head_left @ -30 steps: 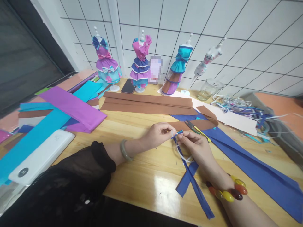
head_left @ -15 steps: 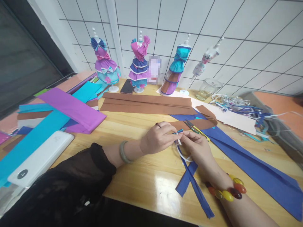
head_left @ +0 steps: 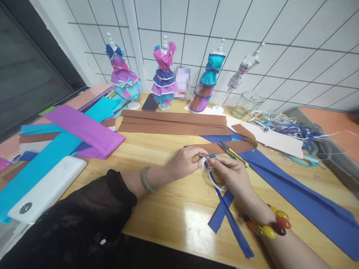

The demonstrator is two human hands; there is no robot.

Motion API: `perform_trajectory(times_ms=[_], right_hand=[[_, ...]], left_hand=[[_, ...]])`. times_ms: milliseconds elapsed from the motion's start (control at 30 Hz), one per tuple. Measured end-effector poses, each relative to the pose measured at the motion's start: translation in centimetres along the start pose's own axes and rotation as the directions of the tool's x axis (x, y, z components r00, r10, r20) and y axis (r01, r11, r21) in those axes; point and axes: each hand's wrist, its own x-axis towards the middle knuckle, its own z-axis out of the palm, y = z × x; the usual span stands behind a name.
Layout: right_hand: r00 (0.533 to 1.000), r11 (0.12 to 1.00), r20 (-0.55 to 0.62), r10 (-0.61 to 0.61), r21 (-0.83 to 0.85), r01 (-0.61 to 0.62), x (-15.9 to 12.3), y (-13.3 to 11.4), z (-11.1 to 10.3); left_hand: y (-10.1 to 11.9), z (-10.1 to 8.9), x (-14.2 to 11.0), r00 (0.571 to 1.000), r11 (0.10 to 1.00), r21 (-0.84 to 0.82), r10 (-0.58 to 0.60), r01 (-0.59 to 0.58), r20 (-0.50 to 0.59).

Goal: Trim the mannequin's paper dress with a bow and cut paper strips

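Observation:
Above the table, my left hand (head_left: 182, 162) and my right hand (head_left: 235, 173) meet fingertip to fingertip. Both are closed in a pinch on a narrow blue strip (head_left: 212, 155) held level between them. A thin white strip (head_left: 214, 182) curls down from the fingertips, with a short white end hanging on the left. Below lie long dark blue strips (head_left: 234, 228), crossing on the wood. Yellow-and-black scissors (head_left: 238, 157) rest just behind my right hand, partly on a brown piece (head_left: 202, 148). My fingers hide part of what they grip.
Small dressed mannequins (head_left: 164, 82) stand along the tiled wall, beside a bare leaning one (head_left: 243, 71). A glass jar (head_left: 246, 104) and a tangle of strips (head_left: 280, 123) are at right. A white power bank (head_left: 49, 188) and coloured sheets (head_left: 84, 130) lie left; wide blue fabric (head_left: 303, 198) right.
My left fingertips have drawn slightly left, and a gap between the hands now shows more of the blue strip. The short white end has shifted left and hangs down.

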Motion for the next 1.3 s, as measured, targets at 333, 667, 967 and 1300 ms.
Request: perform_trajectory(times_ms=[333,667,967,1300], right_hand=[[0.981,0.975,-0.029,-0.191,-0.119,0.186,0.0,-0.6,0.5],[0.991,0.998,-0.117,0.059,0.030,-0.056,0.3,-0.3,0.1],[0.846,0.783,-0.045,-0.532,-0.407,0.471,0.1,-0.6,-0.3],[0.756,0.578,0.219,-0.616,-0.526,0.624,0.1,-0.5,-0.6]], left_hand=[[-0.5,0.4,-0.1,0.999,1.000,-0.018,-0.021,0.021,-0.025],[0.3,0.2,0.0,0.999,0.997,-0.067,-0.046,0.047,0.016],[-0.6,0.5,-0.1,0.963,0.947,-0.181,-0.253,0.267,0.095],[-0.9,0.8,0.0,0.959,0.911,-0.306,-0.247,0.278,0.137]])
